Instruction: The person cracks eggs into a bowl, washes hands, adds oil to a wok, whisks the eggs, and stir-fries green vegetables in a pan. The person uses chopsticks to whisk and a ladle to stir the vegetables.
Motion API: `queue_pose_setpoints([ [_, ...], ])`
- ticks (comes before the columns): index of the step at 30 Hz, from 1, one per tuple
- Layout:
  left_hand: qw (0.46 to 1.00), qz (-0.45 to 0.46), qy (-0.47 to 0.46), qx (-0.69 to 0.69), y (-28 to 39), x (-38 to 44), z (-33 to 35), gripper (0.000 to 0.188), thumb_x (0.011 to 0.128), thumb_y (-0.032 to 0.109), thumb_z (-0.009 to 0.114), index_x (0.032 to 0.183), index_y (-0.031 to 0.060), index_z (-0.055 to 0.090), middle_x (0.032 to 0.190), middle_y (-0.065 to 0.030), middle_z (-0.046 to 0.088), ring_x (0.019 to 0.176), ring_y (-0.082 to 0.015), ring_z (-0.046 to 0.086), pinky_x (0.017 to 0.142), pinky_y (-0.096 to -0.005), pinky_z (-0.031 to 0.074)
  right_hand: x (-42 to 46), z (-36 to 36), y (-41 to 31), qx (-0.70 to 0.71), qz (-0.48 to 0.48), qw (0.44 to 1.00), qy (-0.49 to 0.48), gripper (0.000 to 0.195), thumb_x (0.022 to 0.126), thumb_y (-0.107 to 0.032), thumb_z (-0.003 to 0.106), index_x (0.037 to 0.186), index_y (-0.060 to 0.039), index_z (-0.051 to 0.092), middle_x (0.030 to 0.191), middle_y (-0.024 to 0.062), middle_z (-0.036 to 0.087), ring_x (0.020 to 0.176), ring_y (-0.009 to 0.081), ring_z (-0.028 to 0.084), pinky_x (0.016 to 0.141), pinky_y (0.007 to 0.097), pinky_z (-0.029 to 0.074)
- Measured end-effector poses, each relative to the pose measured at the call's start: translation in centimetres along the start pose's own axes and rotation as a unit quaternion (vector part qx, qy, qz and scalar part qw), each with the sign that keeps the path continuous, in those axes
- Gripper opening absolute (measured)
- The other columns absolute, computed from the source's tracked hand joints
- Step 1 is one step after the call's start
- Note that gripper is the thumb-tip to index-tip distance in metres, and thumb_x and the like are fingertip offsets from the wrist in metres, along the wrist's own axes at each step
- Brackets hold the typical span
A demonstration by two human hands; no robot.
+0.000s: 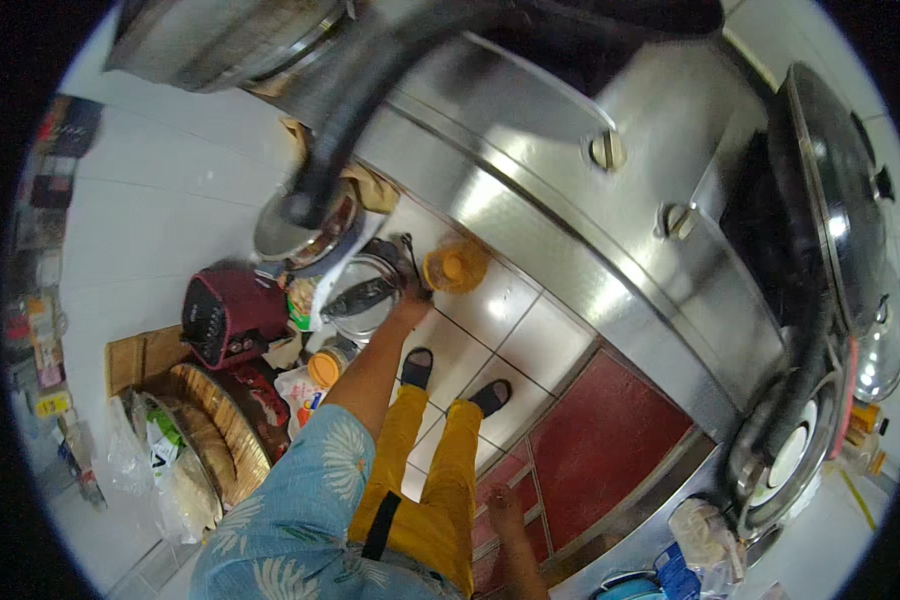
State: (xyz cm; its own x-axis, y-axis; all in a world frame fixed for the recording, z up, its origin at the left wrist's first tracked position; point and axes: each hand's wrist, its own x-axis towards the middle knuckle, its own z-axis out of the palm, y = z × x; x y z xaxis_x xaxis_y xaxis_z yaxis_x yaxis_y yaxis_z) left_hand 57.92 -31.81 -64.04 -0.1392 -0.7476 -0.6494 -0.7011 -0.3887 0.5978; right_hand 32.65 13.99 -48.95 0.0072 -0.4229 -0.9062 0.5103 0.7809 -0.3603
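Note:
My left hand [414,291] reaches low over the floor, beside an orange-lidded container [454,268]. On its other side is a round metal vessel or lid [364,315] with a dark piece across it. A thin dark handle-like thing [409,247] rises by my fingers; blur hides whether I grip it. My right hand [504,510] hangs in front of the dark red cabinet front [607,442], with nothing visible in it. Its fingers are too unclear to read.
A steel stove top with knobs [607,150] stands before me, holding a glass-lidded pan [840,202]. A blurred black handle [360,97] crosses the upper view. On the floor are a maroon appliance [236,315], a woven basket [232,435] and a jar [328,367].

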Motion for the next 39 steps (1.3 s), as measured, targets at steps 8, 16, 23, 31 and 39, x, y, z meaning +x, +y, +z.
queue_pose_setpoints([
  [8,0.885,-0.162,-0.006,-0.437,1.8,6.7,0.9,0.018,0.080,0.014,0.065,0.096,0.0091,0.057,0.075,-0.0025,0.052,0.063,-0.0158,0.052,0.055,-0.0258,0.044,-2.8,2.9,1.9,-0.288,-0.042,0.951,0.107,0.021,0.087,-0.004,0.055,0.108,-0.0004,0.055,0.089,0.0047,0.054,0.077,0.0151,0.052,0.068,0.0289,0.048],
  [16,0.778,-0.070,-0.009,-0.624,11.5,0.2,5.6,0.030,0.097,0.035,0.043,0.111,0.0106,0.052,0.089,-0.0049,0.056,0.076,-0.0178,0.054,0.070,-0.0296,0.051,-2.4,3.5,1.4,-0.175,-0.165,0.961,0.134,0.025,0.089,-0.014,0.055,0.109,0.0024,0.058,0.097,0.0115,0.060,0.080,0.0217,0.059,0.073,0.0329,0.050],
  [23,0.781,-0.108,-0.147,-0.597,24.7,-23.1,-6.3,0.020,0.098,0.026,0.040,0.103,0.0098,0.050,0.089,-0.0030,0.054,0.086,-0.0155,0.054,0.083,-0.0297,0.044,-11.2,9.9,-8.8,-0.235,-0.156,0.954,0.102,0.033,0.089,-0.013,0.057,0.120,-0.0026,0.054,0.096,0.0090,0.063,0.080,0.0145,0.060,0.073,0.0294,0.049],
  [31,0.811,0.230,-0.162,-0.513,42.5,-42.4,-19.5,0.015,0.096,0.024,0.044,0.095,0.0100,0.049,0.092,-0.0042,0.053,0.089,-0.0180,0.052,0.085,-0.0332,0.041,-22.0,14.9,-23.6,-0.281,-0.316,0.906,0.013,0.033,0.092,-0.014,0.056,0.123,-0.0022,0.052,0.098,0.0080,0.063,0.086,0.0136,0.059,0.077,0.0274,0.048],
  [39,0.688,0.342,-0.269,-0.581,49.7,-46.5,-22.1,0.016,0.099,0.023,0.039,0.093,0.0104,0.046,0.087,-0.0019,0.050,0.085,-0.0152,0.051,0.088,-0.0344,0.043,-23.0,13.3,-29.2,-0.250,-0.413,0.874,-0.048,0.029,0.092,-0.005,0.052,0.120,-0.0008,0.053,0.100,0.0073,0.062,0.090,0.0127,0.058,0.078,0.0254,0.047],
])
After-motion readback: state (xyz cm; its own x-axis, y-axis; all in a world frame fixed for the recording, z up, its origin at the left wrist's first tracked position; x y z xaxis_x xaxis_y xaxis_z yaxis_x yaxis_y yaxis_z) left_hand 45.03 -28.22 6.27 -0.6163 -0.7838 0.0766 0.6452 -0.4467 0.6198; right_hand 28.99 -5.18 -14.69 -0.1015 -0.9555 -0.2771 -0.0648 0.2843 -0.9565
